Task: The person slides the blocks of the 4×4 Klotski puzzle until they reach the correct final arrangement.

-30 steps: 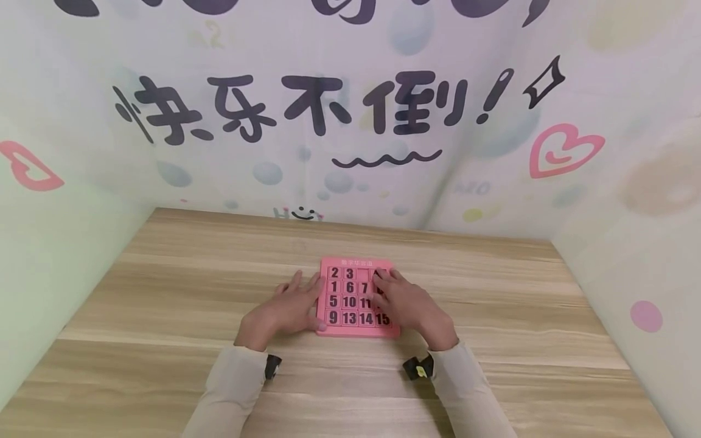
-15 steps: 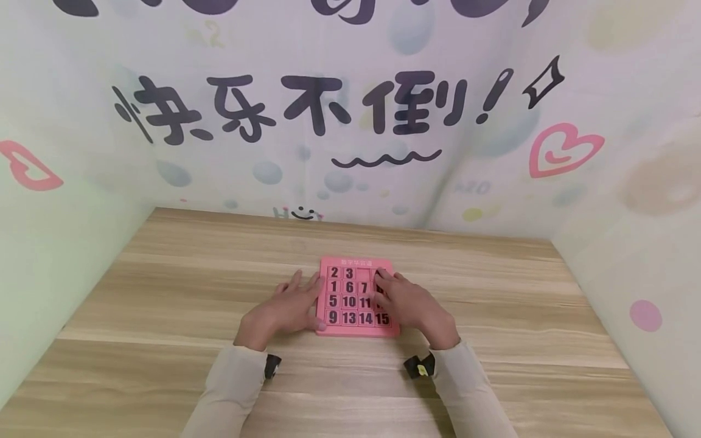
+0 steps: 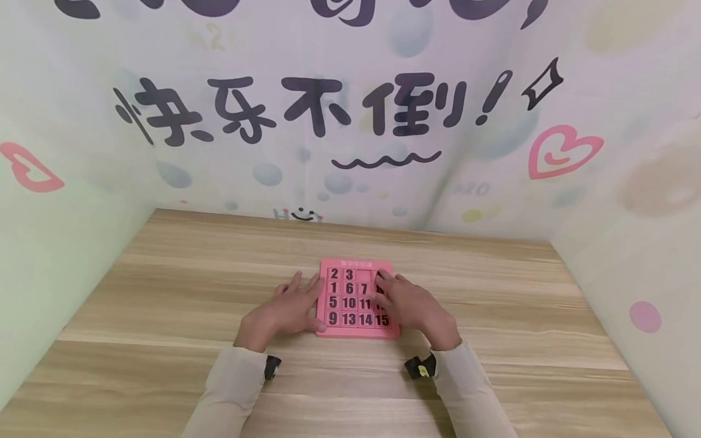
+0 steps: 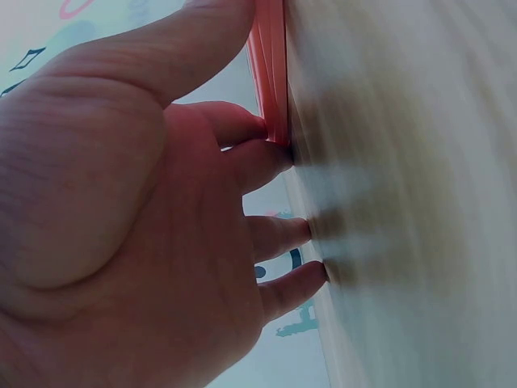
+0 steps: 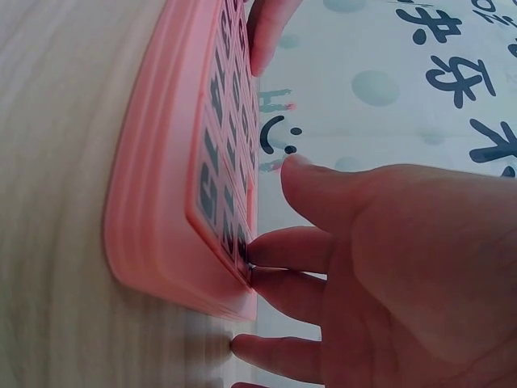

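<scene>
A pink number slide puzzle [image 3: 358, 333] lies flat on the table, its dark-numbered tiles in a square grid. The top row shows 2, 3 and then a gap [image 3: 364, 275]. My left hand [image 3: 287, 310] rests along the puzzle's left edge, thumb at the near left corner. In the left wrist view two fingertips meet the pink side, while the other two reach down to the wood. My right hand [image 3: 413, 304] covers much of the right column. Its fingertips touch tiles at the upper right in the right wrist view, with the thumb [image 5: 303, 182] held off the surface.
The wood-grain table [image 3: 164, 292] meets a printed cloth backdrop [image 3: 285, 176] behind and at the sides. Black straps with small devices [image 3: 420, 367] sit at both wrists, below light sleeves [image 3: 232, 386].
My right hand has shifted very slightly to the right over the puzzle. The left hand stays in place, and the visible tiles keep their order.
</scene>
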{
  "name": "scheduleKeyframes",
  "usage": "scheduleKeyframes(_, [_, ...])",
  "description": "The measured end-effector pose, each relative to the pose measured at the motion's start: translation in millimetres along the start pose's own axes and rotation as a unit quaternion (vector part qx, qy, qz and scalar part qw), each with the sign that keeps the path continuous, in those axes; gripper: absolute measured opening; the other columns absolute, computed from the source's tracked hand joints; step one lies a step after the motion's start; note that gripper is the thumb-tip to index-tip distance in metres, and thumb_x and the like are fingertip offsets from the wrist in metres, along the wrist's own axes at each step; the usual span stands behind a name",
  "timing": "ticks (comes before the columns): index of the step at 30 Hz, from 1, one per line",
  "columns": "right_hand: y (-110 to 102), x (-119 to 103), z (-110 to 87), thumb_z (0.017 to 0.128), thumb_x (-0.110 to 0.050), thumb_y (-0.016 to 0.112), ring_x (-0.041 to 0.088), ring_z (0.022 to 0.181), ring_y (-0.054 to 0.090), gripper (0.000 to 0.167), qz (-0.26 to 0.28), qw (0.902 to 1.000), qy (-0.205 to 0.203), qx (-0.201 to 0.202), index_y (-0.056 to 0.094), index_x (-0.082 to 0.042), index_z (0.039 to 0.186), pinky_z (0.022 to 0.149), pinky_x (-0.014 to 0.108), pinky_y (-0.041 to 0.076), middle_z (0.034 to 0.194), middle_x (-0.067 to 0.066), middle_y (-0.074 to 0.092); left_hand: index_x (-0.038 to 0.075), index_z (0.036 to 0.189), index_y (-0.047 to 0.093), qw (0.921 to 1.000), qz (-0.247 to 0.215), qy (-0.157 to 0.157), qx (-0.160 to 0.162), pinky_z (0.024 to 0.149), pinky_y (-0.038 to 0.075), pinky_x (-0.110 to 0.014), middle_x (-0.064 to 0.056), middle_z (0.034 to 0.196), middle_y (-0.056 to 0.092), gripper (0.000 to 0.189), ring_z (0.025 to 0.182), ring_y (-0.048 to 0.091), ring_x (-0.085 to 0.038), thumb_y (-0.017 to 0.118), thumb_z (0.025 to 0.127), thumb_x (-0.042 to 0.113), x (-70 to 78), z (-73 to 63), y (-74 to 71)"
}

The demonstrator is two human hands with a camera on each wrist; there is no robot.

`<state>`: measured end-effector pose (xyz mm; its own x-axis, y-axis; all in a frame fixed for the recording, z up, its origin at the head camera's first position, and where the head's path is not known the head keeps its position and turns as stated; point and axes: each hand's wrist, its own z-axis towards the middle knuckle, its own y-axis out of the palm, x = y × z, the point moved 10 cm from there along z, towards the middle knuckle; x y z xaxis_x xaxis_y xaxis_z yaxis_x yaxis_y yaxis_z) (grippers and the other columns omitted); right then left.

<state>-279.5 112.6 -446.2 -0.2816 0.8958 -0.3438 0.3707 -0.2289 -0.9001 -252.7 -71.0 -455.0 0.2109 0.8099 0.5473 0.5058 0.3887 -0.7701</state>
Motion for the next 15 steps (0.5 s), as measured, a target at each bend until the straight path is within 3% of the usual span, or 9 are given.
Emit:
scheduleKeyframes(11, [0.3, -0.9, 0.5, 0.110, -0.041, 0.050, 0.049, 0.154, 0.034, 0.062, -0.004, 1.0000, -0.003, -0.001, 0.041, -0.006, 0.160, 0.123, 0.063, 0.034, 0.171, 0.014, 0.032, 0.002, 0.166, 0.022, 1.0000, 0.003, -0.001, 0.005, 0.130, 0.006, -0.066, -0.017, 0.175, 0.015, 0.095, 0.161, -0.001, -0.048, 0.077, 0.094, 0.031, 0.0, 0.6, -0.4])
scheduleKeyframes(15, [-2.1, -3.5, 0.6, 0.110, -0.039, 0.051, 0.051, 0.152, 0.035, 0.060, -0.016, 0.9996, -0.017, 0.016, 0.044, -0.003, 0.158, 0.122, 0.064, 0.035, 0.169, 0.016, 0.035, 0.003, 0.166, 0.023, 1.0000, 0.001, -0.004, 0.006, 0.130, 0.006, -0.065, -0.016, 0.175, 0.015, 0.094, 0.162, -0.001, -0.047, 0.077, 0.094, 0.030, -0.4, 1.1, 0.3])
